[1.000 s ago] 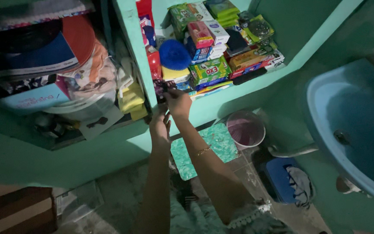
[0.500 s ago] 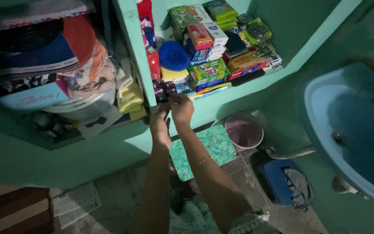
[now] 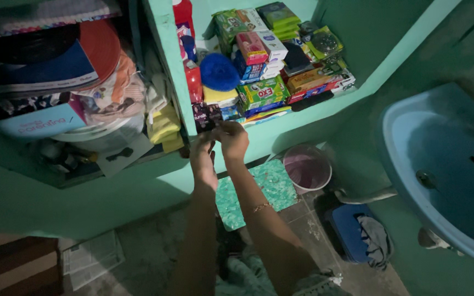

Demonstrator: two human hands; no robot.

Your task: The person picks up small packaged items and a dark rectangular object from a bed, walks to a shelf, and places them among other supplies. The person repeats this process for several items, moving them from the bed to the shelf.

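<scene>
Both hands meet on a small dark packet at the front edge of a green shelf.

The right hand (image 3: 231, 140) pinches the dark packet (image 3: 206, 115) with its fingertips, the packet sticking up just above and to the left of the knuckles. The left hand (image 3: 203, 154) sits just below and beside the right, its fingers raised to the packet's lower edge; whether it truly grips is hard to tell in the dim light. The packet stands against the green shelf (image 3: 281, 127), right in front of a red bottle (image 3: 194, 80) and near a blue scrubber (image 3: 219, 71) and a green box (image 3: 263, 92). A blue sink (image 3: 412, 159) hangs well apart.
</scene>
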